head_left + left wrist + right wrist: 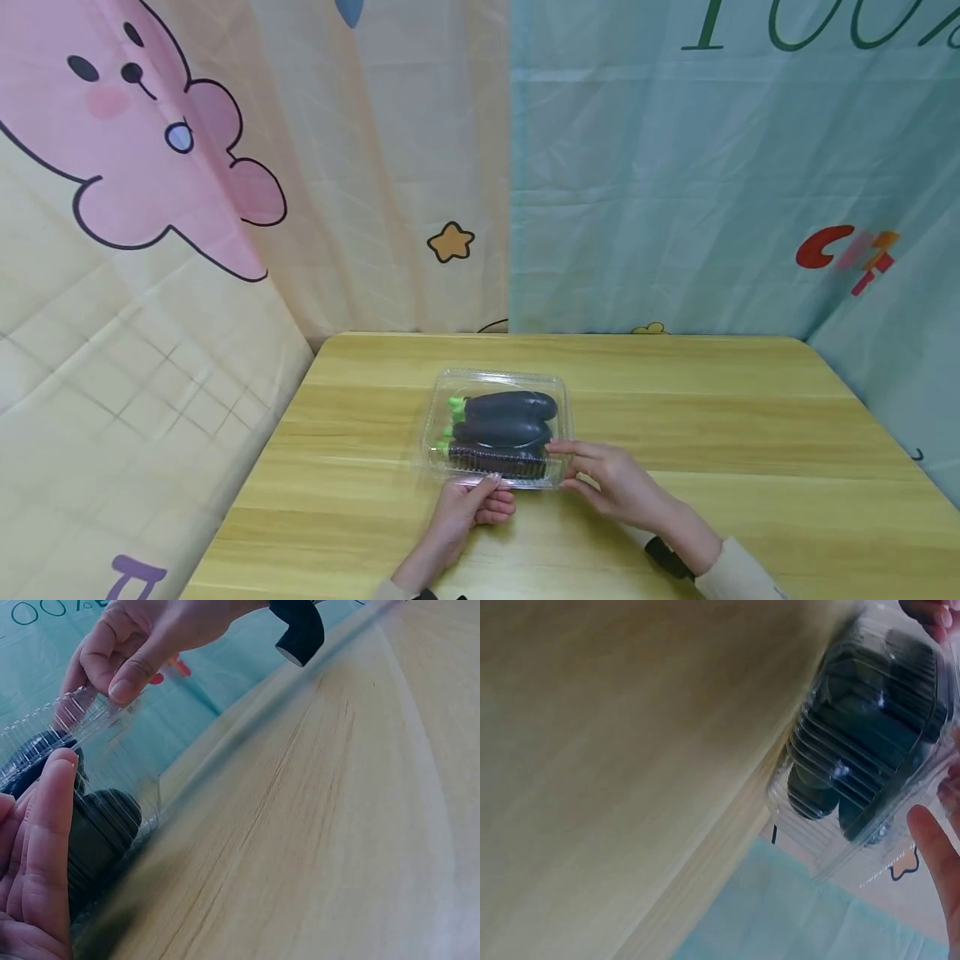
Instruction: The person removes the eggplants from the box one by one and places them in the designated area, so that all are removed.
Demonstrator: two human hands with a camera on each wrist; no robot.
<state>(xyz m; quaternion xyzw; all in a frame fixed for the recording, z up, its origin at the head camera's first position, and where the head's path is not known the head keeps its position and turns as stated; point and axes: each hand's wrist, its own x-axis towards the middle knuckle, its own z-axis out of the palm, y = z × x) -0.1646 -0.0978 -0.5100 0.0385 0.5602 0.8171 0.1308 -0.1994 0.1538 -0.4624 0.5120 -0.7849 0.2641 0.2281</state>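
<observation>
A clear plastic clamshell box (442,392) stands on the table with its lid down over the dark purple eggplants (504,432). Their green stem ends point left. In the head view, my left hand (467,512) grips the middle of the box's front rim, thumb on top and fingers curled below. My right hand (611,479) pinches the box at its front right corner, index fingertip on the lid and thumb lower at the rim. The ribbed lid wall also shows in the right wrist view, with the eggplants (862,735) behind it.
The wooden table (337,433) extends around the box on all sides. Behind it hangs a printed curtain (645,183), and another cloth (135,350) borders the left edge. Dark bands (667,558) sit at the wrists.
</observation>
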